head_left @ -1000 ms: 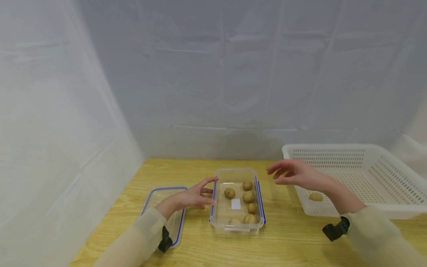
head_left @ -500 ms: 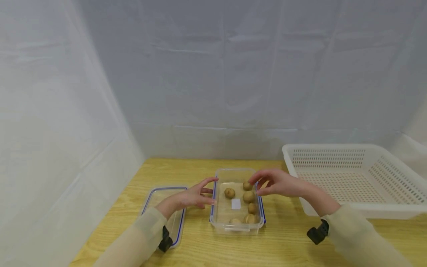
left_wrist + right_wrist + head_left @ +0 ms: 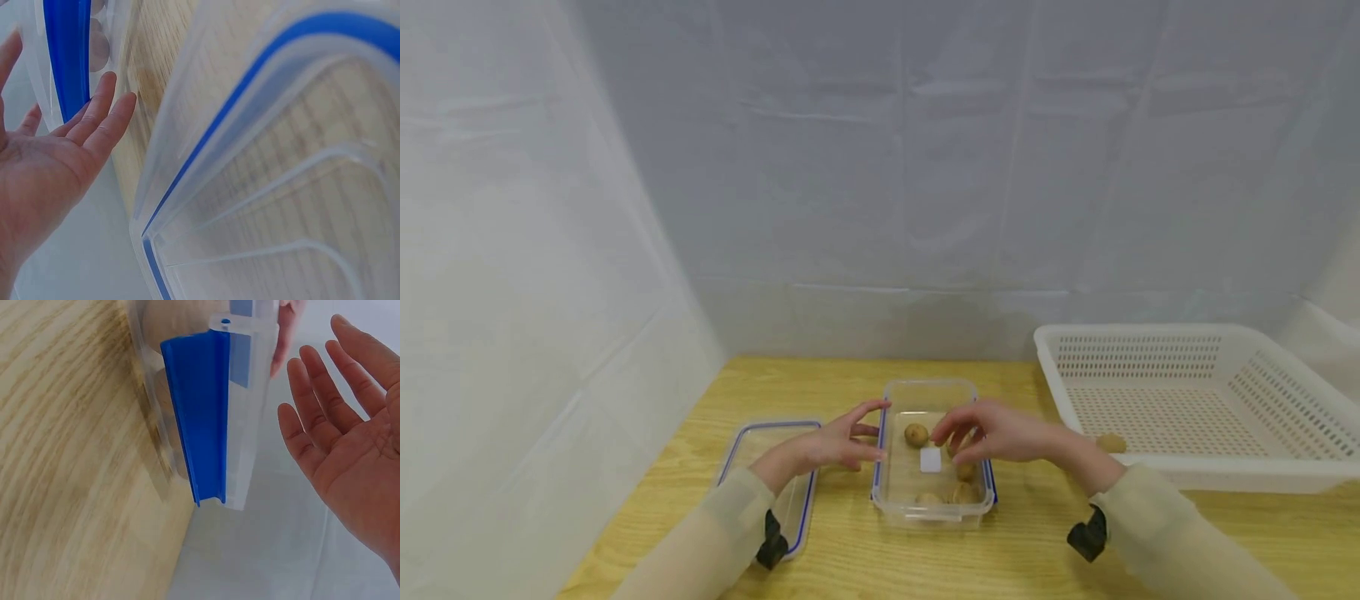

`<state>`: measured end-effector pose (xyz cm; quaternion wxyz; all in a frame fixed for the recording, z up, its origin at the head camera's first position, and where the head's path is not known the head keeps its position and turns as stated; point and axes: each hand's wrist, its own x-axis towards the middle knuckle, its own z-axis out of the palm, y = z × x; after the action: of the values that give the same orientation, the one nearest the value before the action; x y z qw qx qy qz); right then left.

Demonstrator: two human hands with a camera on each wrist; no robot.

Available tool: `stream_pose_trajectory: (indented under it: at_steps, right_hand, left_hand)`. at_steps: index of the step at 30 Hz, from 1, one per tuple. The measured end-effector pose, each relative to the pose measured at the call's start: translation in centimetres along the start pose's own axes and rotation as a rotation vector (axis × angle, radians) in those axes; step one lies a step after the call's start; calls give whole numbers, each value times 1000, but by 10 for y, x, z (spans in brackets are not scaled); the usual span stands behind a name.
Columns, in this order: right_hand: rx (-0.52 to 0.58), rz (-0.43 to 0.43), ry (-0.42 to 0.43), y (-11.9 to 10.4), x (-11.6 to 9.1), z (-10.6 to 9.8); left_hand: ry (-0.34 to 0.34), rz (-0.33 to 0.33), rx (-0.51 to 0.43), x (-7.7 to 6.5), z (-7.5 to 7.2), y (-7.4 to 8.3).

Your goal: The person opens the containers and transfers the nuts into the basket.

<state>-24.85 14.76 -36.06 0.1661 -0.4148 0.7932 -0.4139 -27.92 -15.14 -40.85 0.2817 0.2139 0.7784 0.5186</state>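
A clear plastic food box (image 3: pixel 917 510) with blue side latches stands on the table and holds several small potatoes (image 3: pixel 916 434) and a white square piece (image 3: pixel 930 460). My left hand (image 3: pixel 835 442) is at the box's left wall, fingers spread and fingertips at the rim beside the blue latch (image 3: pixel 69 56). Above the box's right side hovers my right hand (image 3: pixel 1003 432), its fingers loosely bent and hiding some potatoes. In the right wrist view, no object shows in that hand (image 3: pixel 359 437), and the right latch (image 3: pixel 200 412) hangs down.
To the left, partly under my left forearm, lies the clear lid (image 3: pixel 810 500) with a blue seal. A white perforated basket (image 3: pixel 1150 462) stands at the right with a potato (image 3: pixel 1111 442) in it. White sheeting (image 3: pixel 880 208) encloses the back and sides.
My right hand has moved left from beside the basket to over the food box, covering potatoes that showed before. The left hand has stayed at the box's left wall.
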Motion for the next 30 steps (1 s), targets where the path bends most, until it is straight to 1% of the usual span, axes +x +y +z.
stream_pose_trajectory:
  at_steps: [5, 12, 15, 19, 22, 30]
  right_hand:
    - [11, 20, -37, 4, 7, 9]
    - [-6, 17, -83, 9, 14, 19]
    - [-18, 35, -107, 11, 17, 23]
    - [-9, 79, -149, 13, 20, 28]
    - [-11, 87, -169, 13, 22, 30]
    - [-104, 59, -188, 15, 25, 34]
  left_hand:
    - [5, -6, -1, 0, 1, 0]
    - [8, -13, 1, 0, 2, 0]
    - [7, -12, -1, 0, 1, 0]
    - [2, -9, -5, 0, 1, 0]
    - [-1, -9, -8, 1, 1, -1]
    - [-3, -6, -6, 0, 1, 0]
